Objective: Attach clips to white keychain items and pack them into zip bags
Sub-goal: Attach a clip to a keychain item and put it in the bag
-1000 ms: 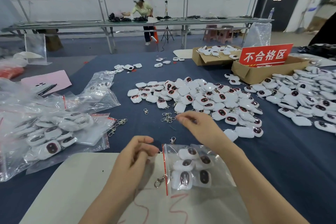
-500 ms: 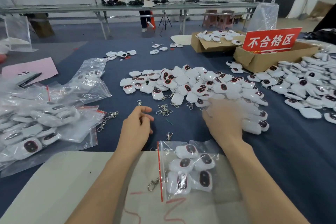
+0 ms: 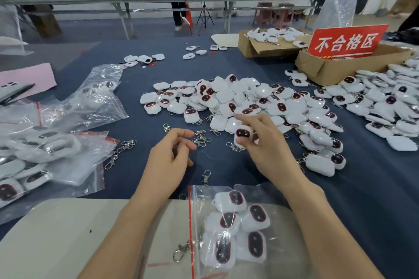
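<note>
Our right hand (image 3: pixel 267 149) has just lifted one white keychain item (image 3: pixel 243 133) off the mid-bench pile (image 3: pixel 249 97), pinched in its fingers, w/ left hand (image 3: pixel 167 158) loosely curled & empty beside the clips (image 3: pixel 201 139), so clipping's next, then the near-edge zip bag (image 3: pixel 200 199).

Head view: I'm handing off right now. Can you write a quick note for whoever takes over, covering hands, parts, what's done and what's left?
Right hand: pinches one white keychain item beside the pile; unclear if a clip is on it.
Left hand: empty, fingers relaxed, by the loose clips.
Done: the near zip bag holds five items; filled bags lie at left.
Left: probably clip the held item, bag it, then work through the pile.
</note>
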### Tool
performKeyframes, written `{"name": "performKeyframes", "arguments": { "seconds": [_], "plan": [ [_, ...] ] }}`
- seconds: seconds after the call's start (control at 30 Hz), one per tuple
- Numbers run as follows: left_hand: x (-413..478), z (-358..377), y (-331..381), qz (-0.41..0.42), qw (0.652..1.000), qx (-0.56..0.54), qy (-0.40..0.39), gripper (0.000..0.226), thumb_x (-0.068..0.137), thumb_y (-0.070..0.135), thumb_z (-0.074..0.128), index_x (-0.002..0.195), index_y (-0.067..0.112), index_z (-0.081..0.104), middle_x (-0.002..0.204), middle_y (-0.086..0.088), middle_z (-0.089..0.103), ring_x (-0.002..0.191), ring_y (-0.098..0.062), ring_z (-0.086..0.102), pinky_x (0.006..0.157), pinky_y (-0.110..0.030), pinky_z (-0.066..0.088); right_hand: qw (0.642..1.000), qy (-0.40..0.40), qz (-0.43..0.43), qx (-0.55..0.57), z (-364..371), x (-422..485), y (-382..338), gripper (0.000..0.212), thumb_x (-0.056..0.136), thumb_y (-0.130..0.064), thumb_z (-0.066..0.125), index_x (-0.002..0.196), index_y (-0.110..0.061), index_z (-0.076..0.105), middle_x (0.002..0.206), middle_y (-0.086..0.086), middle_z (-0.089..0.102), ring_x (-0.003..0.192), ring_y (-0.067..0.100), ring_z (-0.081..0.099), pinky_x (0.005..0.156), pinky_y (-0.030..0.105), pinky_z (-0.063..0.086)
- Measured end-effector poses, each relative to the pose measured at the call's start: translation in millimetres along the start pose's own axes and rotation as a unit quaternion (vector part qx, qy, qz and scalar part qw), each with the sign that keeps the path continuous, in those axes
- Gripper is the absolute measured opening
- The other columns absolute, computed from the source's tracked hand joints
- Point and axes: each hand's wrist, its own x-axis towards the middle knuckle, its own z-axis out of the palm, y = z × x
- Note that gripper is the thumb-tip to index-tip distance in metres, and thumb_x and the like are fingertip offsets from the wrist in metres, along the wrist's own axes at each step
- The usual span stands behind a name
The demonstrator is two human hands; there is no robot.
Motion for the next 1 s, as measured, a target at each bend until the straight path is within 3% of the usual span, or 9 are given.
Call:
{"name": "performKeyframes", "arguments": {
  "seconds": [0.13,0.33,0.43,0.57,1.0],
  "plan": [
    [-1,9,8,0.014,0.998,-0.063,-0.025,0.023,0.104,0.021,0.051,0.108,0.039,0.065,0.096,0.013,0.072,0.074,-0.007,0.068,0.060,-0.023,0.054,0.974,-0.013,0.040,0.221,4,7,-15,0.056,0.087,-0.008,0.075,0.121,-0.049,0.060,0.105,-0.015,0.067,0.095,0.000,0.066,0.085,0.012,0.050],
    [-3,12,10,0.017,0.995,-0.074,-0.067,0.014,0.101,0.032,0.059,0.111,0.040,0.066,0.096,0.006,0.073,0.080,-0.015,0.069,0.065,-0.027,0.057,0.939,-0.087,0.034,0.331,26,0,-28,0.054,0.090,0.001,0.069,0.126,-0.038,0.058,0.109,-0.009,0.074,0.102,0.008,0.071,0.087,0.018,0.053],
    [-2,10,10,0.003,0.993,-0.097,-0.067,0.013,0.101,0.027,0.059,0.106,0.036,0.067,0.092,0.006,0.073,0.075,-0.007,0.068,0.061,-0.018,0.053,0.936,-0.086,0.060,0.337,31,-3,-29,0.038,0.092,-0.006,0.070,0.117,-0.033,0.065,0.108,-0.007,0.075,0.097,0.004,0.071,0.082,0.016,0.054],
    [-1,10,11,-0.006,0.992,-0.110,-0.068,0.014,0.102,0.024,0.059,0.105,0.034,0.068,0.089,0.007,0.073,0.073,-0.004,0.067,0.062,-0.017,0.052,0.925,-0.104,0.082,0.356,33,-7,-29,0.018,0.095,-0.012,0.067,0.103,-0.027,0.074,0.098,-0.005,0.078,0.090,0.009,0.074,0.073,0.019,0.058],
    [-2,9,15,-0.023,0.991,-0.110,-0.072,0.008,0.101,0.020,0.059,0.096,0.021,0.065,0.071,0.019,0.066,0.058,0.004,0.057,0.055,-0.009,0.045,0.925,-0.114,0.093,0.350,32,-7,-30,0.017,0.098,-0.019,0.062,0.099,-0.029,0.076,0.097,0.002,0.078,0.091,0.019,0.074,0.076,0.024,0.060]
  ]
}}
